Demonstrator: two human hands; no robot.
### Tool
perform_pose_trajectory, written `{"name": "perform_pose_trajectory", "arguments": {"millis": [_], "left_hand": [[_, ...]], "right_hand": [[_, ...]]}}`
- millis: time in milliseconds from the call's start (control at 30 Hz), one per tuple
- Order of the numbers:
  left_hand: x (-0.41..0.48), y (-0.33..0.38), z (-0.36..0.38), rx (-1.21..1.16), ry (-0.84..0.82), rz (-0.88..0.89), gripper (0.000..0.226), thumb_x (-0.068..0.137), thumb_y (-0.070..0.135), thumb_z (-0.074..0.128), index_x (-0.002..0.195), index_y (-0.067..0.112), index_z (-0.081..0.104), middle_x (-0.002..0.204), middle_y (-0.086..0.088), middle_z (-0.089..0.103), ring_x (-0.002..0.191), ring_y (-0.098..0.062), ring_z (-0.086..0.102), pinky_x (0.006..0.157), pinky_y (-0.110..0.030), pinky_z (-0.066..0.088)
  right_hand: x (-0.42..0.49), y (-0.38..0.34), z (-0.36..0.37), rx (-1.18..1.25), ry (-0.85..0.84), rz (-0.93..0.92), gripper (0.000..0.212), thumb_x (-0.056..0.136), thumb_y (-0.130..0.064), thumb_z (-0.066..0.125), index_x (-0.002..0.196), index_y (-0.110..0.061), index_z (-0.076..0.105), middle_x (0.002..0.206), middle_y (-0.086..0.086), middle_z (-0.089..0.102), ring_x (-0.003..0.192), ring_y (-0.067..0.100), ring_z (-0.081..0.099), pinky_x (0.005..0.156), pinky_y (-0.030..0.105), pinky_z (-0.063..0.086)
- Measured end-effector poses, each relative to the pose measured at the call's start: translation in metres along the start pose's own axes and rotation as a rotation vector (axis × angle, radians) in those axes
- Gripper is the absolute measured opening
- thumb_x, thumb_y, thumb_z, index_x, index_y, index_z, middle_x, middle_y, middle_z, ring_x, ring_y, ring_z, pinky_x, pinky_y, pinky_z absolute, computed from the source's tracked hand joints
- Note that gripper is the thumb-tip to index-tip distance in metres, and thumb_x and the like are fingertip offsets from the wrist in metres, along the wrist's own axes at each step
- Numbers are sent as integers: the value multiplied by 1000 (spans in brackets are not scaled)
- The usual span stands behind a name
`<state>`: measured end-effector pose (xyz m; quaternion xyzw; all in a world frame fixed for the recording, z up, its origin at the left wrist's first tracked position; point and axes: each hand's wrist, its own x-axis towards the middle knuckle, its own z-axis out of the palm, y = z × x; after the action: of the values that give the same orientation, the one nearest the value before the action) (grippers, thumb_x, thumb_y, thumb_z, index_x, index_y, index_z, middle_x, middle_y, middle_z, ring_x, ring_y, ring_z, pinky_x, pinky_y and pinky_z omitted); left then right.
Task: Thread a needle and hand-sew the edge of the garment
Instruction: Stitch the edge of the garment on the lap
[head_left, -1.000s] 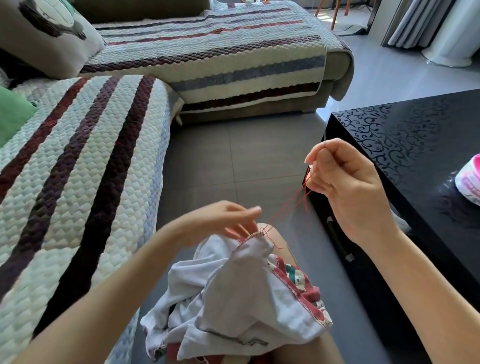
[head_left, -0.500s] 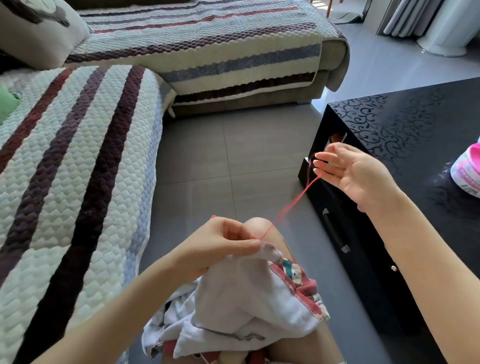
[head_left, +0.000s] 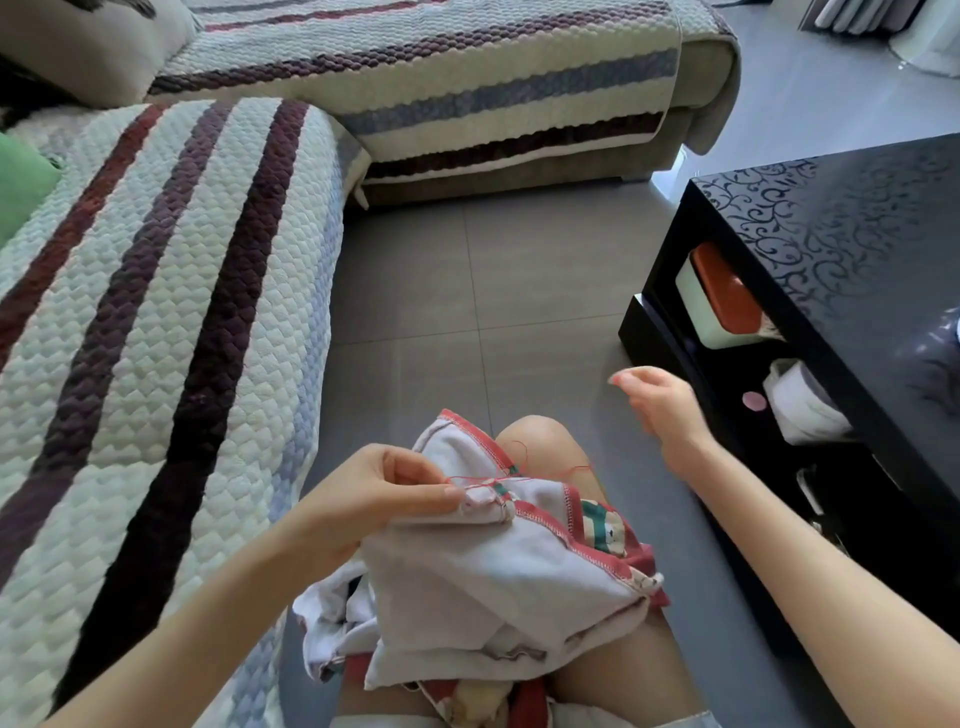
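We note the left hand (head_left: 384, 499) pinching the garment (head_left: 493, 571) edge on the lap. The right hand (head_left: 662, 410) is blurred and loosely curled, contents unclear. Slack thread (head_left: 472, 477) may tangle or knot when pulled.

Bright daylight glares on the black table (head_left: 857, 234); edges bend, right hand (head_left: 662, 410) slightly blurred

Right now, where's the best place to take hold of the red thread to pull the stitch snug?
I'd pinch the red thread on its slack stretch over the knee, coming from the right. The left hand pins the garment edge at the stitch, so that end is blocked.
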<state>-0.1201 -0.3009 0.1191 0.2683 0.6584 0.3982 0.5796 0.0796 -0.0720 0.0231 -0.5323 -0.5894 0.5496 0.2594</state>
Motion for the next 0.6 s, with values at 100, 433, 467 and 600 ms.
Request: {"name": "perform_pose_trajectory", "arguments": {"millis": [100, 433, 467, 600], "left_hand": [[1, 5, 1, -12, -38, -3, 22, 59, 26, 84, 68, 8, 75, 67, -7, 70, 60, -9, 64, 54, -15, 49], [3, 18, 7, -48, -66, 34, 20, 58, 27, 83, 67, 11, 76, 67, -5, 70, 59, -11, 64, 55, -18, 51], [2, 20, 8, -44, -75, 40, 12, 62, 22, 82, 66, 13, 76, 66, -4, 70, 59, -10, 64, 54, -18, 51], [-3, 27, 16, -15, -92, 59, 6, 64, 17, 80, 61, 16, 75, 64, -1, 71, 57, -7, 65, 53, -16, 49]], "right_hand": [[-44, -13, 18, -267, -348, -340, 11, 85, -14, 68, 92, -20, 74, 56, -15, 55, 53, 1, 43, 54, 14, 32], [-72, 1, 27, -535, -335, -761, 25, 79, -37, 60, 75, -17, 75, 65, -7, 69, 58, 7, 58, 58, 15, 41], [-71, -2, 27, -512, -317, -731, 24, 80, -35, 63, 74, -14, 74, 65, -5, 68, 57, 12, 58, 56, 22, 43], [-58, -34, 14, -166, -295, -432, 12, 84, -9, 71, 73, -4, 71, 63, 8, 61, 57, 10, 48, 55, 23, 38]]}}
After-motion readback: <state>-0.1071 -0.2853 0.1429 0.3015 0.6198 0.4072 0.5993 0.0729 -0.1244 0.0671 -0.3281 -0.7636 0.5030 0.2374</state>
